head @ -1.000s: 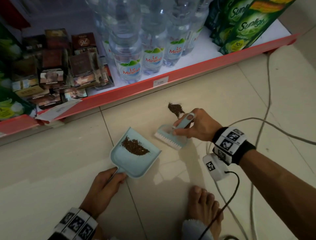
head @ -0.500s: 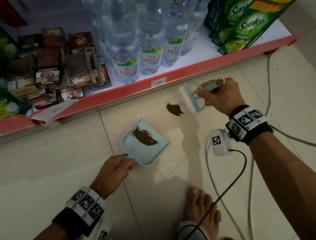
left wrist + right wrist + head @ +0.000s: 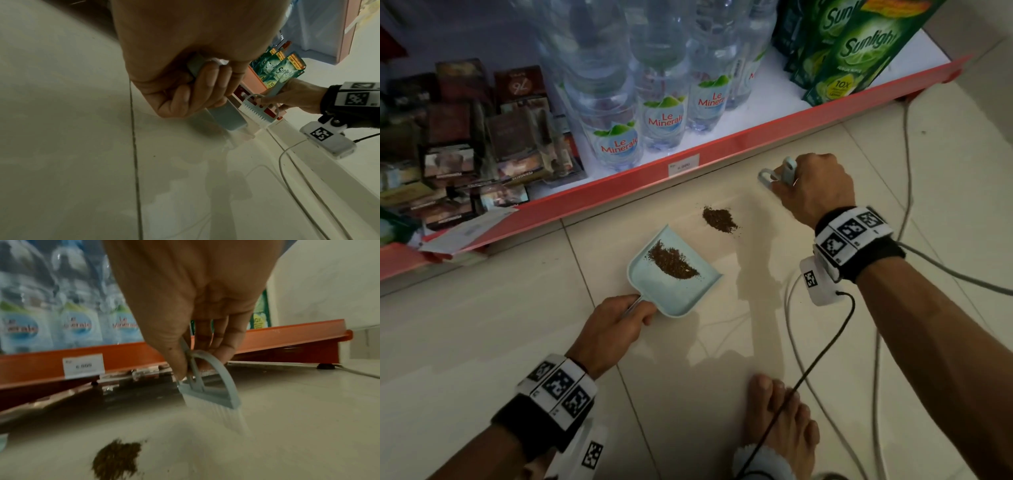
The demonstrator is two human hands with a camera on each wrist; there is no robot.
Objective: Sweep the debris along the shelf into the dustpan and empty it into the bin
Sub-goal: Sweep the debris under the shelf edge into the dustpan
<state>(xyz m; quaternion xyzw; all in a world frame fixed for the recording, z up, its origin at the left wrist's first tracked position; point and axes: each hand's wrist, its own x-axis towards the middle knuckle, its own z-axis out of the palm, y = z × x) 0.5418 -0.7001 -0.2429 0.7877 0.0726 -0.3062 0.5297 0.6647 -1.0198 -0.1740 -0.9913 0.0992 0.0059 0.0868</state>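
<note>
A pale blue dustpan [image 3: 681,294] lies on the tiled floor with a crescent of brown debris [image 3: 673,262] inside it. My left hand [image 3: 616,329] grips its handle [image 3: 226,116] from the near side. A small pile of brown debris [image 3: 719,219] lies on the floor just beyond the pan's mouth, also seen in the right wrist view as a dark patch [image 3: 116,459]. My right hand [image 3: 811,188] holds a small pale blue brush [image 3: 211,395] to the right of that pile, bristles down near the floor by the shelf's base.
A low red-edged shelf [image 3: 756,137] runs along the far side, holding water bottles [image 3: 616,130], green detergent packs [image 3: 859,51] and small boxes [image 3: 455,154]. Cables [image 3: 907,137] trail across the floor on the right. A bare foot [image 3: 780,421] is near the bottom edge.
My right hand has carried the brush from beside the dustpan up and to the right, past the floor pile toward the shelf. The dustpan has shifted right, closer to the pile.
</note>
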